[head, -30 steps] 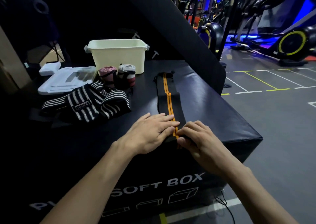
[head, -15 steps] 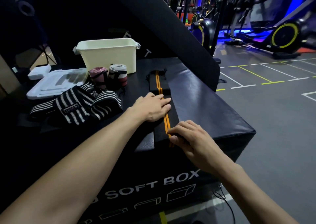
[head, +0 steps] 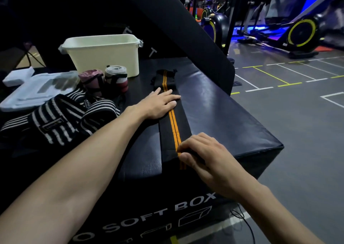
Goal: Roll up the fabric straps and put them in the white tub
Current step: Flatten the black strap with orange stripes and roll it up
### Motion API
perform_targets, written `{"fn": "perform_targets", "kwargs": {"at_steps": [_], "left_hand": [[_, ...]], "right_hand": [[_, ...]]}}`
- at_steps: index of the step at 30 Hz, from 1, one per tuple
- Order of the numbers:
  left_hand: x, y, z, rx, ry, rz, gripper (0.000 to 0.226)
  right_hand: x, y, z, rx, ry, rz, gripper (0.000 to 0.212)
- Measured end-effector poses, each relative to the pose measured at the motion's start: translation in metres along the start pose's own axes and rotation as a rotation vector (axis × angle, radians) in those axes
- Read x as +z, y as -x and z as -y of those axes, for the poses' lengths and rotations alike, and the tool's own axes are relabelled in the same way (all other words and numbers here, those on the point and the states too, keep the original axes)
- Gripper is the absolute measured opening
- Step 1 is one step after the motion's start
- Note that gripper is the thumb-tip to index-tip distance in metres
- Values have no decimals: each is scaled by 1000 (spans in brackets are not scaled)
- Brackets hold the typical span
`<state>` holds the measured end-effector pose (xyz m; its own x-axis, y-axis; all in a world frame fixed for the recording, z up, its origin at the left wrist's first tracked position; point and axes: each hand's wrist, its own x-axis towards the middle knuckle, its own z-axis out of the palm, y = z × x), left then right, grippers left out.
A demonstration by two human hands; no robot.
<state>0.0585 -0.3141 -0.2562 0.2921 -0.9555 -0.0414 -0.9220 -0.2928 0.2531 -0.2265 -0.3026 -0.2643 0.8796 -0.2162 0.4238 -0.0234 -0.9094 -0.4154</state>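
Two rolls wait at eleven o'clock outside the white tub; my left hand presses flat, right fingers pinching the orange-striped strap, still unrolled

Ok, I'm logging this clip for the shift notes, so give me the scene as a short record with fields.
surface: black soft box
strap in work: black strap with orange stripes, laid flat
left hand: flat on the strap
right hand: pinches the near end
rolled straps: pink roll, grey roll, beside white tub
unrolled: striped straps
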Motion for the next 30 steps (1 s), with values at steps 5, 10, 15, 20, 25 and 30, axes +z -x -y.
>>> {"fn": "perform_targets", "kwargs": {"at_steps": [5, 10, 15, 20, 25, 30], "left_hand": [[-5, -13, 5, -40, 24, -15, 62], [-9, -27, 8, -117, 85, -34, 55], [-13, -31, 12, -42, 125, -109, 37], [-9, -37, 14, 84, 106, -181, 22], [-11, -40, 13, 105, 124, -189, 18], [-12, -39, 12, 90, 137, -189, 17]], "right_hand": [[6, -1, -1, 28, -22, 0, 28], [5, -7, 0, 167, -180, 0, 23], [1, -17, -2, 216, -192, 65, 30], [0, -25, -4, 194, -175, 82, 40], [-6, -36, -6, 223, -207, 177, 45], [-10, -42, -5, 284, -252, 230, 34]]}}
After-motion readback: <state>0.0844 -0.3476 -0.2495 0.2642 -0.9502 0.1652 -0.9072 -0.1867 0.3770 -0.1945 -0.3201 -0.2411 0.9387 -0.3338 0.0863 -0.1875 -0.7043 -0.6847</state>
